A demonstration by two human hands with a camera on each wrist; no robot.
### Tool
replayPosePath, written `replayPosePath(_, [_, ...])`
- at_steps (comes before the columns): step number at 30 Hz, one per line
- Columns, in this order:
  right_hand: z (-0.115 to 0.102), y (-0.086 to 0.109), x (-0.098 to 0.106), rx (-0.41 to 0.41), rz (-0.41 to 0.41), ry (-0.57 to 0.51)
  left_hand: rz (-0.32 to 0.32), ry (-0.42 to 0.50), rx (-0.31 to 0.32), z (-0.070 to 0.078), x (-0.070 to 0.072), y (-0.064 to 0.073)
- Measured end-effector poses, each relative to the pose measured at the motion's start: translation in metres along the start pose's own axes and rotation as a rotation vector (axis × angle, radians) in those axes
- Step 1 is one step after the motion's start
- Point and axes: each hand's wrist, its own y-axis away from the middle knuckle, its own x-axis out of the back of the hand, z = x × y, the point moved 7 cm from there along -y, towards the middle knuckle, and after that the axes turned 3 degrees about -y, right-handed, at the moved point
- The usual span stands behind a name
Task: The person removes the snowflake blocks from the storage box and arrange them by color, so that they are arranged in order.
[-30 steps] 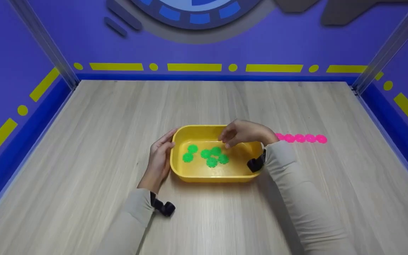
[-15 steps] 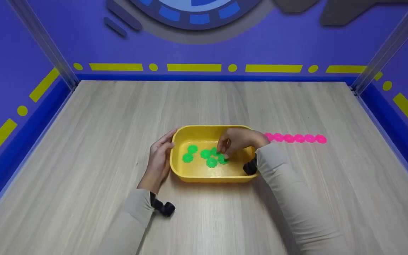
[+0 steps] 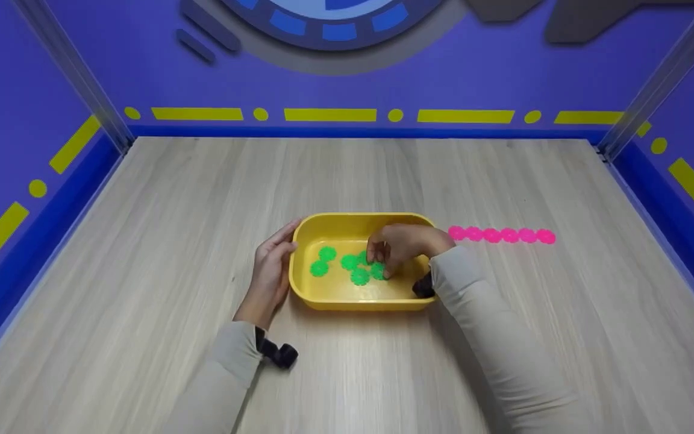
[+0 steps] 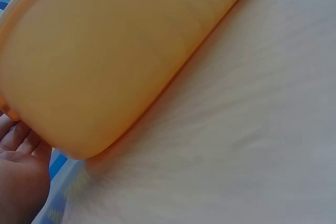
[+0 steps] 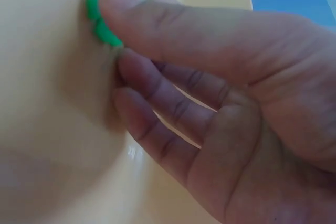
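A yellow plastic tub (image 3: pixel 364 304) stands on the wooden table. My left hand (image 3: pixel 270 271) holds its left end, thumb at the rim; in the left wrist view the fingers (image 4: pixel 23 140) lie against the tub's end. Inside lie several thin green flower-shaped discs, with one pair (image 3: pixel 323 260) at the left and a cluster (image 3: pixel 356 268) mid-tub. My right hand (image 3: pixel 410 241) reaches in from the right and pinches the rightmost green disc (image 3: pixel 378 271) between thumb and fingers. In the right wrist view the thumb overlaps this disc (image 5: pixel 105 30), hiding part of it.
Right of the tub, a straight row of several pink flower-shaped discs (image 3: pixel 500 235) lies on the wooden table (image 3: pixel 202 199). Blue-purple panels (image 3: pixel 347 90) with yellow markings border the table at the back and both sides. Each wrist carries a small black camera (image 3: pixel 284 355).
My right hand has lowered and shifted slightly left and nearer, down to the rightmost green disc. More of the pink row shows behind the wrist. The left hand and tub have stayed put.
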Motion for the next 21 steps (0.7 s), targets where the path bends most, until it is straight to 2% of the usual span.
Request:
replayPosePath(8, [-0.0018, -0.0013, -0.0022, 0.021, -0.009, 0.041, 0.003, -0.007, -0.001, 0.0, 0.0003, -0.0011])
replayPosePath(14, [-0.0005, -0.0005, -0.0029, 0.006, -0.024, 0.028, 0.01, -0.002, 0.003, -0.0005, 0.0003, -0.0011])
replayPosePath(21, [-0.0009, -0.0005, -0.0014, 0.038, -0.01, -0.002, 0.014, -0.001, 0.009, -0.0007, 0.0008, -0.001])
